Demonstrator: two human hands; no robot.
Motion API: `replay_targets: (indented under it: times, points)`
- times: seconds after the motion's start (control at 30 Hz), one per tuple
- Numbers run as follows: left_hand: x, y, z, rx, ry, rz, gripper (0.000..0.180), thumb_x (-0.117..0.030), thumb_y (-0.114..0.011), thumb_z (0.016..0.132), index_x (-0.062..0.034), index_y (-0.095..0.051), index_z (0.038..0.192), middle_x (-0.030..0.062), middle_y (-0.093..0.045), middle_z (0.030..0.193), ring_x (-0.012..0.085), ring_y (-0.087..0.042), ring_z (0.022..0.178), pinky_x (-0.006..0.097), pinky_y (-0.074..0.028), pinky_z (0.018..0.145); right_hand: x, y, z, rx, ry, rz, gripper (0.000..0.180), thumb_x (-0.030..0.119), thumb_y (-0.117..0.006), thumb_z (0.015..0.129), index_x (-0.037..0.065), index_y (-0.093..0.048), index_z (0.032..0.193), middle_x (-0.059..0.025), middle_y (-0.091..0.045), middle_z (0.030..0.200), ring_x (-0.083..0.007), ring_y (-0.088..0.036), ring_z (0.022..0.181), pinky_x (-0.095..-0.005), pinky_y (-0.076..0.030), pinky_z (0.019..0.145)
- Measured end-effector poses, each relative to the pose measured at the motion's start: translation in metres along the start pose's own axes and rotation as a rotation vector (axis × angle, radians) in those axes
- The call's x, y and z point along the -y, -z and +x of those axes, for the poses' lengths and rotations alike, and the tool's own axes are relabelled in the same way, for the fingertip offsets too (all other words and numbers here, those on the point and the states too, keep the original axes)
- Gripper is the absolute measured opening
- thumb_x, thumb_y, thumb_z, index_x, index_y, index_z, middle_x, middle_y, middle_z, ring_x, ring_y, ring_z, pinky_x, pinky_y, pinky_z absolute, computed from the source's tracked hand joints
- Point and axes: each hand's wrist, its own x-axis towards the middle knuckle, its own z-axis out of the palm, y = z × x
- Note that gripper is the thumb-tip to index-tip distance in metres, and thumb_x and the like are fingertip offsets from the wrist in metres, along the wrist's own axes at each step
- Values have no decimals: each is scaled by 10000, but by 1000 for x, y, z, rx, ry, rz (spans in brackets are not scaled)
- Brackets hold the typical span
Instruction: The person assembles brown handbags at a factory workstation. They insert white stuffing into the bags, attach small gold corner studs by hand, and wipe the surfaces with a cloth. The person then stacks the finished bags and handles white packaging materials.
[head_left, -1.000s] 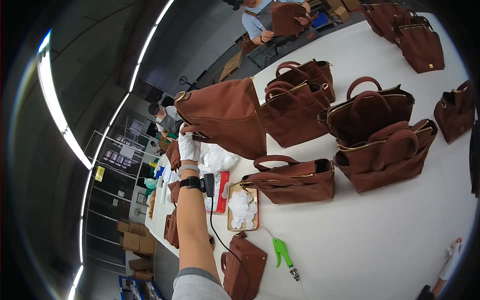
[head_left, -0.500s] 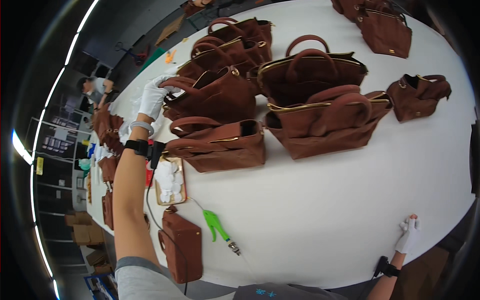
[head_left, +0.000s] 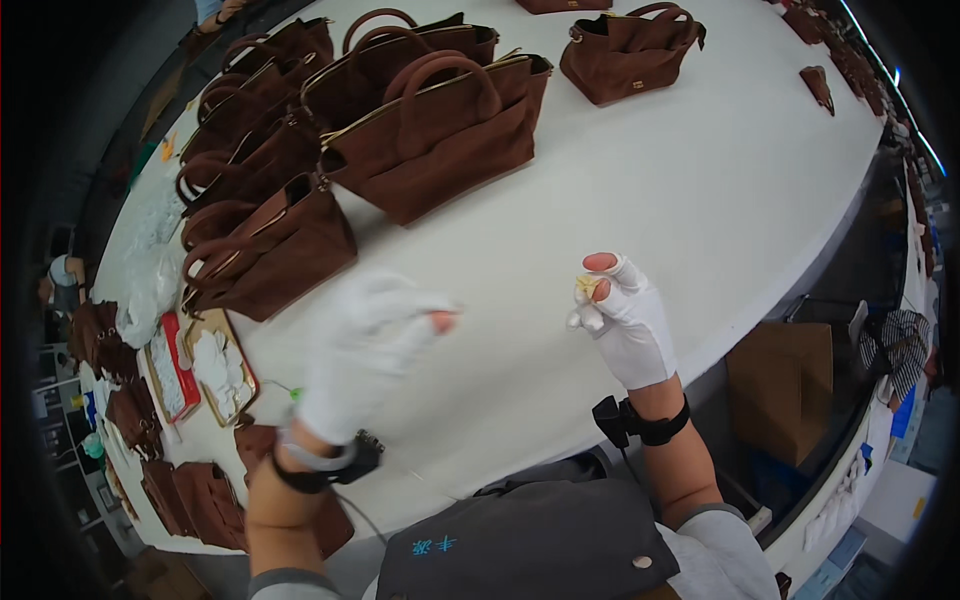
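My right hand, in a white glove with bare fingertips, is above the white table. Between its thumb and fingers is a small pale-yellow crumpled piece, too small to name. Across from it, my left hand, gloved the same way, is smeared by motion. Its fingers point toward the right hand, and I cannot make out anything in them. Nearest the left hand stands a brown handbag with two looped handles. A larger brown handbag with a gold zipper stands beyond it.
Several brown handbags crowd the far left. Another handbag stands alone at the back. White pieces fill a tray beside a red box. Clear plastic lies behind them. A cardboard box is off the table's right edge.
My left hand has let go of a handbag's handle and come back toward me. My right hand has moved inward, now with the pale-yellow piece showing. The view has swung right.
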Motion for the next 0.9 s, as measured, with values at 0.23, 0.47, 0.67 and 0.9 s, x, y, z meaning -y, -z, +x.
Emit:
replay_targets:
  times: [0.23, 0.47, 0.67, 0.9]
  points:
    - [-27, -90, -39, -166, 351, -695, 192, -125, -732, 843, -30, -728, 1010, 76, -661, 870, 141, -624, 852, 286, -474, 734, -8, -53, -57, 26, -6, -244, 252, 71, -660, 903, -17, -568, 1120, -105, -685, 914, -116, -631, 712, -230, -513, 701]
    - [-47, -142, -59, -200, -172, 50, 80, 2, -653, 871, -7, -703, 933, 87, -660, 927, 212, -615, 855, 326, -489, 769, -25, -8, -115, -127, 139, -251, 159, 136, -637, 885, -18, -650, 918, -60, -669, 810, -103, -623, 693, -254, -523, 631]
    - [-62, -191, -76, 0, -799, 233, 427, 86, -693, 703, -63, -642, 1100, 86, -654, 926, 256, -610, 823, 345, -500, 723, -13, 30, -207, -274, 48, -46, 123, 126, -648, 853, 4, -660, 836, -41, -605, 673, -106, -555, 514, -250, -468, 483]
    - [-131, -228, -93, 241, -933, 291, 320, 46, -721, 720, -101, -685, 1001, 60, -676, 906, 243, -623, 801, 329, -484, 693, -14, 72, -289, -203, 114, 176, 142, 140, -635, 867, 6, -670, 833, -25, -583, 665, -61, -457, 468, -222, -342, 401]
